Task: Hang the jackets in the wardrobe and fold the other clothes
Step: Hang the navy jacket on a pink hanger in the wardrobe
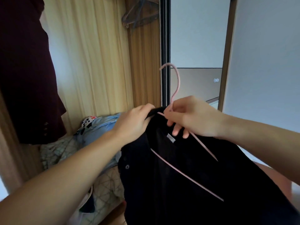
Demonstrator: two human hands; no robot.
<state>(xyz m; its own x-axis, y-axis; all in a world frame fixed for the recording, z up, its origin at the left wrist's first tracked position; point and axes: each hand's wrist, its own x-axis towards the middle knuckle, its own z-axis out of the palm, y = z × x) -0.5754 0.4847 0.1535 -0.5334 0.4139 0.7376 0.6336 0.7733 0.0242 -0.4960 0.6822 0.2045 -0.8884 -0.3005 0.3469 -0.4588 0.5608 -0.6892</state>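
A black jacket (186,184) hangs in front of me with a thin pink hanger (176,86) partly inside it; the hook stands up above my hands. My left hand (136,121) grips the jacket's collar at the top. My right hand (190,116) holds the hanger's neck just below the hook, fingers curled over the wire and the collar. One hanger arm shows across the jacket's open front, the other runs under my right wrist.
A dark red jacket (24,70) hangs at the left inside the wardrobe. Several bare hangers (138,15) hang at the top. Folded bedding and a light blue garment (100,125) lie piled below. The wardrobe's sliding door frame (164,46) stands just behind the hook.
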